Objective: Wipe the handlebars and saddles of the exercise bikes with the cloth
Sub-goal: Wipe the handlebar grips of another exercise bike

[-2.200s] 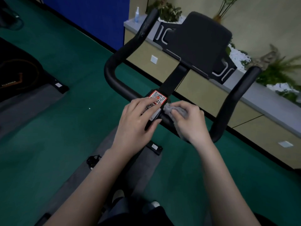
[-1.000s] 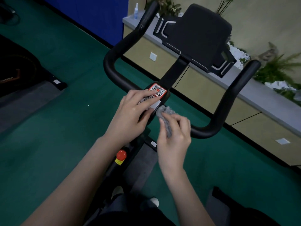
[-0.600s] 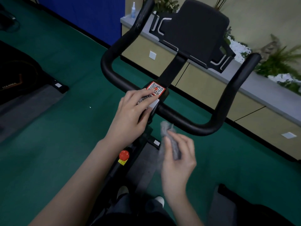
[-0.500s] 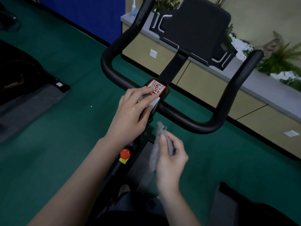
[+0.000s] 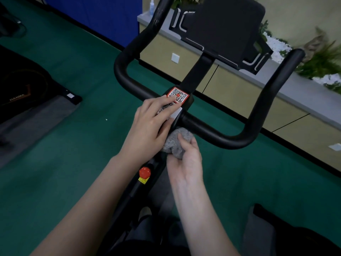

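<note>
We pinch the bunched cloth [image 5: 175, 141] in our right hand [image 5: 184, 159], thumb over it; handlebar [image 5: 212, 130] runs crosswise just beyond those fingers. Left hand [image 5: 149, 124] rests flat, fingers straight, on centre clamp [image 5: 190, 101].

- The left hand [image 5: 147, 124] rests on the centre of the black handlebar [image 5: 230, 137], its fingers straight over a red QR sticker [image 5: 178, 94].
- The right hand [image 5: 186, 159] holds a bunched grey cloth [image 5: 175, 140] just under the bar.
- A red knob [image 5: 144, 172] is on the frame below.
- The floor [image 5: 73, 163] is green.
</note>
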### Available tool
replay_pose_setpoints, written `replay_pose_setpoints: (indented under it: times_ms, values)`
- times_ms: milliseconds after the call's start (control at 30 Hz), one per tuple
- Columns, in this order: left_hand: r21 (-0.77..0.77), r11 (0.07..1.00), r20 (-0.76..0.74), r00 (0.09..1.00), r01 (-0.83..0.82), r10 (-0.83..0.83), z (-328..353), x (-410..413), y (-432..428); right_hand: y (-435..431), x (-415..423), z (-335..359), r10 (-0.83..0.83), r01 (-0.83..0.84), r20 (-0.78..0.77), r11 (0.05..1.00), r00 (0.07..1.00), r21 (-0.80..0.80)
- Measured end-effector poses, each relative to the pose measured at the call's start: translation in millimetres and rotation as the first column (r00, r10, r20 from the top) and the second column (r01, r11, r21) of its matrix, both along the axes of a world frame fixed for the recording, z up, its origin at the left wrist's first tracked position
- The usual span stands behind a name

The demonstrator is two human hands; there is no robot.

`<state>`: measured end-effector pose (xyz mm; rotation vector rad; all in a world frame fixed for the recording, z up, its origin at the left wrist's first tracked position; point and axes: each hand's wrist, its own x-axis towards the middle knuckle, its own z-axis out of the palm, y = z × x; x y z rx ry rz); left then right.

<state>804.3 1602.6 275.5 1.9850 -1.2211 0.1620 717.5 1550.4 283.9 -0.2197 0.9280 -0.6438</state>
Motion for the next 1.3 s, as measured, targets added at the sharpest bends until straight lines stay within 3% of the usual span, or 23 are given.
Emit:
replay_pose_setpoints:
  times_ms: [133,467,733,933,1100,1300]
  values:
    - [-0.01,1.0,-0.015,1.0,0.011,-0.012,0,2,0,-2,-2,0,0.048,-0.048,-0.026,0.999,0.999,-0.007]
    - [0.001,1.0,-0.019,1.0,0.025,-0.025,-3,3,0,-15,-27,-5,-0.009,0.0,-0.084,0.994,0.996,-0.107]
    - [0.02,0.999,-0.002,0.999,0.037,-0.037,-4,4,2,-11,-8,-5,0.069,-0.083,-0.112,0.988,0.991,-0.129]
    - [0.037,0.998,0.023,0.999,0.041,-0.042,-3,4,3,-23,-44,-7,-0.055,0.042,-0.093,0.989,0.994,-0.139]
    - [0.044,0.998,0.143,0.989,-0.034,0.027,4,-5,-4,-15,-24,-4,0.027,-0.039,-0.094,0.992,0.995,-0.124]
    - [0.069,0.996,0.15,0.986,0.057,-0.067,8,-14,-18,-23,-57,-4,-0.07,0.048,-0.107,0.979,0.992,-0.2]
